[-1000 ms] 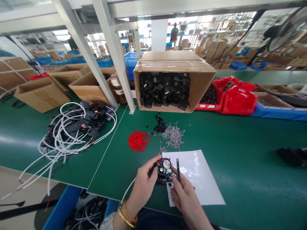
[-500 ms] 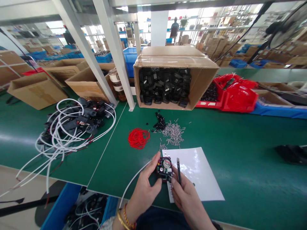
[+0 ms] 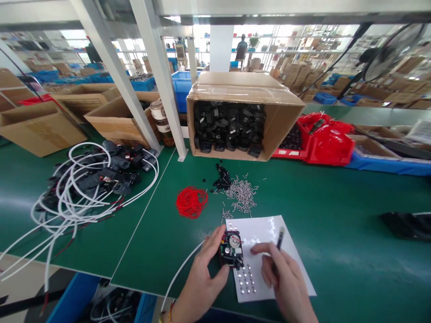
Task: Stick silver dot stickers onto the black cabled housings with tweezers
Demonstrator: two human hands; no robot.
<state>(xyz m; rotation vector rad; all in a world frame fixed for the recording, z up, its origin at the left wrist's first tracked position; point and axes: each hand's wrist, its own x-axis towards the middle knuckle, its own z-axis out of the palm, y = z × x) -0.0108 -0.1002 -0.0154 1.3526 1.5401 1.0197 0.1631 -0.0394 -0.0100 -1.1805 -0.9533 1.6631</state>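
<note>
My left hand (image 3: 206, 273) is closed around a small black housing (image 3: 231, 250) with its circuit board facing up; a round silvery part sits on the board. From under that hand a white cable (image 3: 183, 260) curves down to the table's front edge. My right hand (image 3: 284, 276) is apart from the housing, over a white sheet (image 3: 266, 226). It grips a slim black pen-like tool (image 3: 280, 238) that points upward, and its index finger reaches out to the left. Rows of small shiny round pieces (image 3: 247, 281) lie on the sheet beside the housing.
Beyond the sheet lie a pile of small metal pins (image 3: 240, 195), black bits (image 3: 222, 177) and a red wire bundle (image 3: 191, 202). A carton of black housings (image 3: 232, 128) stands behind. Left are cabled black units (image 3: 111, 172); right, a red bin (image 3: 330, 143) and a metal post (image 3: 161, 80).
My right hand has moved right, away from the housing, carrying the pen-like tool over the sheet. The left hand still holds the housing. The rows of shiny pieces are now uncovered.
</note>
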